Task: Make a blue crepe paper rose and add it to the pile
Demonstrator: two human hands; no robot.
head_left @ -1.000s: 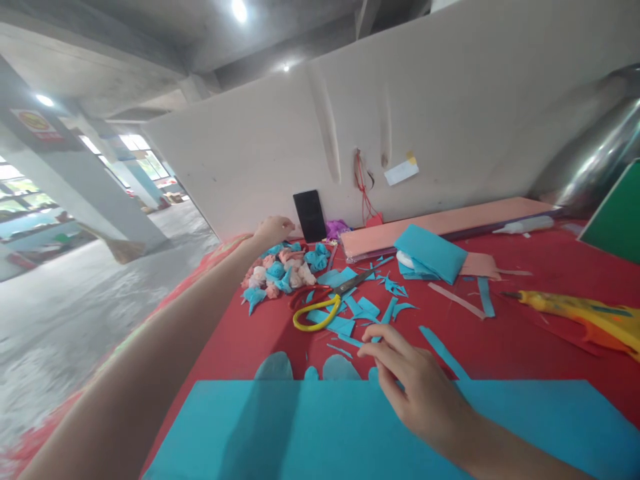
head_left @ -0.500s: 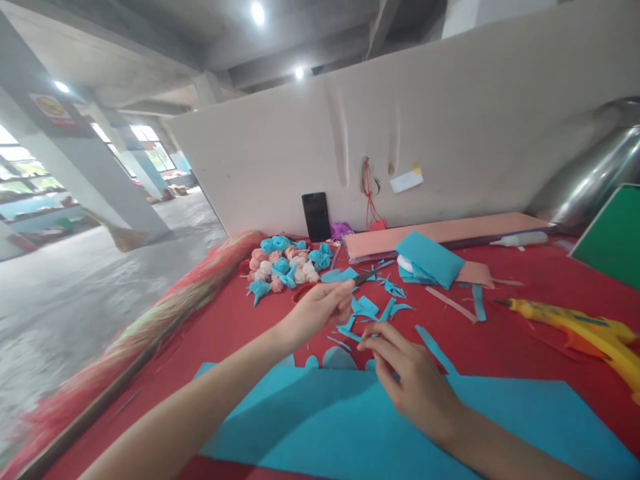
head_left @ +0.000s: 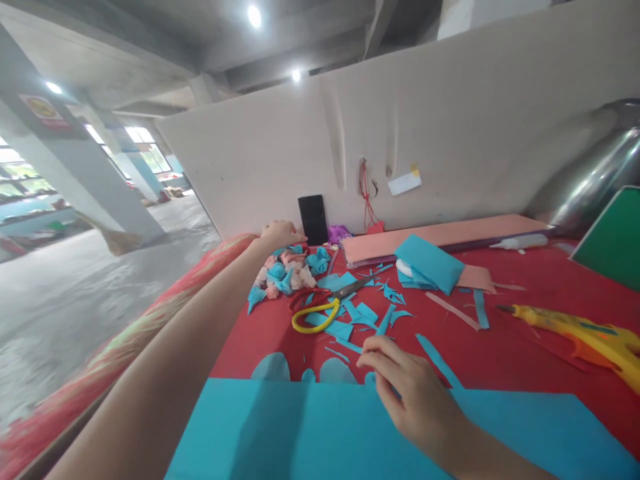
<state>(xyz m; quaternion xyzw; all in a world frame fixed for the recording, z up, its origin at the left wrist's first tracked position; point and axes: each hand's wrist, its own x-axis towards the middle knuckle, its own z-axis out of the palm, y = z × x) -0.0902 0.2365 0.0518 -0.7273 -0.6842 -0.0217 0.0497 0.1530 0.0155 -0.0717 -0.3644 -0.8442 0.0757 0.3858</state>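
Observation:
My left hand (head_left: pixel 281 233) reaches to the back of a pile of crumpled blue, pink and white paper flowers (head_left: pixel 295 272). Its fingers are stretched out and bent downward, and the tips are partly hidden. My right hand (head_left: pixel 407 383) rests low over the front of the table, fingers loosely curled and apart, with nothing visible in them. Beneath it lies a large blue sheet (head_left: pixel 310 427). Rounded blue cut pieces (head_left: pixel 273 368) lie along the sheet's far edge. Scissors (head_left: pixel 320 319) with one yellow and one red handle lie among blue scraps (head_left: pixel 367 313).
A yellow glue gun (head_left: pixel 575 327) lies at the right. Behind are a folded blue pack (head_left: pixel 430 262), a long pink stack (head_left: pixel 440 233) and a white bottle (head_left: pixel 523 241). A black phone (head_left: pixel 313 219) leans on the back panel. Red fringed material (head_left: pixel 165 313) lines the left edge.
My left hand has moved from above the scissors, away and leftward to the back of the flower pile, uncovering the scissors. My right hand has barely moved.

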